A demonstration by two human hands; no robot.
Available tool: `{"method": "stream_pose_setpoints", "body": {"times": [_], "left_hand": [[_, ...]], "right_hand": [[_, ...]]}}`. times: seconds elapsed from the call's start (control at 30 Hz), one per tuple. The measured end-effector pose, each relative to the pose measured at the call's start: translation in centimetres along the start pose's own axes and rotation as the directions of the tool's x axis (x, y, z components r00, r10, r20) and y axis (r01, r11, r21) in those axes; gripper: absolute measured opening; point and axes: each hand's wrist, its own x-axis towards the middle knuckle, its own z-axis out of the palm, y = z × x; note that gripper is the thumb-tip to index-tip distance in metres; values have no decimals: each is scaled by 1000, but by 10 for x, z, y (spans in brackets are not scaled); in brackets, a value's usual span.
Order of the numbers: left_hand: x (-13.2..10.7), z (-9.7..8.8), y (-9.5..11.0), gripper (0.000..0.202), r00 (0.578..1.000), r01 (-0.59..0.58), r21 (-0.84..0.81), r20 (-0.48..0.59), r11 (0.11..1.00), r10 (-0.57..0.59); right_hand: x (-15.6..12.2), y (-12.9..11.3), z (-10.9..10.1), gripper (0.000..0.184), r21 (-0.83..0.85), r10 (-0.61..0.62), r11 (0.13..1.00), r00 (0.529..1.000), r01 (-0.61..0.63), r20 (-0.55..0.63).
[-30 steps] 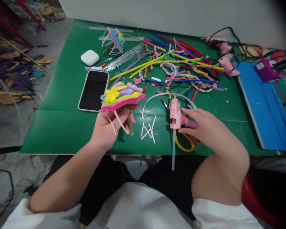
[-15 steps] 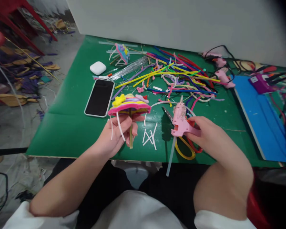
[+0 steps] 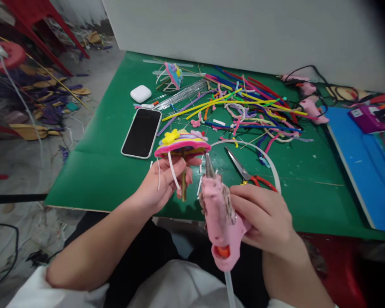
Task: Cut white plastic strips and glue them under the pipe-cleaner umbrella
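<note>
The left hand [image 3: 162, 186] grips a small pipe-cleaner umbrella [image 3: 182, 144] by its thin stick, fingers curled around the stem, holding it upright above the front edge of the green table [image 3: 93, 171]. The canopy is pink-rimmed with yellow and purple bands and a yellow flower on top; white strips hang from its underside across the fingers. The right hand [image 3: 265, 218] clasps a pink glue gun [image 3: 220, 214], lifted off the table, its metal nozzle pointing up toward the right rim of the canopy and almost touching it. A clear glue stick juts from the gun's back end toward the person's lap.

On the table behind the hands lie red-handled scissors [image 3: 247, 173] inside a white curved band [image 3: 269, 160]. A black smartphone [image 3: 142, 133] lies face up toward the left edge, with a white earbud case [image 3: 140, 93] further back. A tangle of coloured pipe cleaners [image 3: 244, 102] covers the middle rear. Two more pink glue guns [image 3: 311, 107] with black cords sit near the back right, beside a blue board [image 3: 356, 149]
</note>
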Motion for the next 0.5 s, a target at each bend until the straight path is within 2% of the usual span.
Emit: {"method": "stream_pose_setpoints", "body": {"times": [0.17, 0.3, 0.5], "left_hand": [[-1, 3, 1, 32, 1000, 6, -2, -23, 1000, -6], [-1, 5, 1, 30, 1000, 9, -28, -14, 1000, -9], [-2, 3, 0, 33, 1000, 3, 26, -26, 1000, -2]], "right_hand": [[-3, -1, 14, 29, 7, -22, 1000, 997, 22, -78], [-2, 0, 19, 27, 19, 5, 1000, 998, -4, -63], [-1, 1, 20, 25, 36, 19, 999, 997, -16, -70]]}}
